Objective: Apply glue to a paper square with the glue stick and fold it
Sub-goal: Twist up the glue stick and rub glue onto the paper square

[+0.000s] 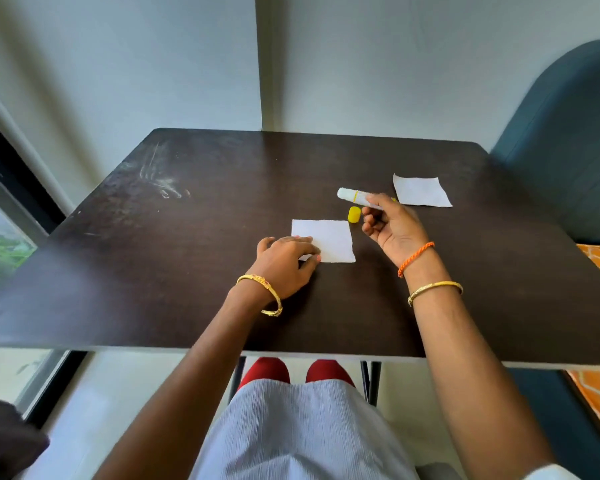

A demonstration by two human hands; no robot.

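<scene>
Left hand (284,263) is lying flat, pinning the paper square (326,239) steady; right hand (392,226), at two o'clock, is gripping the uncapped glue stick (354,196) for application.

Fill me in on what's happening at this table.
A person sits at a dark table. The left hand presses down the near corner of a white paper square. The right hand holds an uncapped glue stick above the table, and its yellow cap lies beside the paper. A second paper square waits farther right. Nothing looks folded yet.
</scene>
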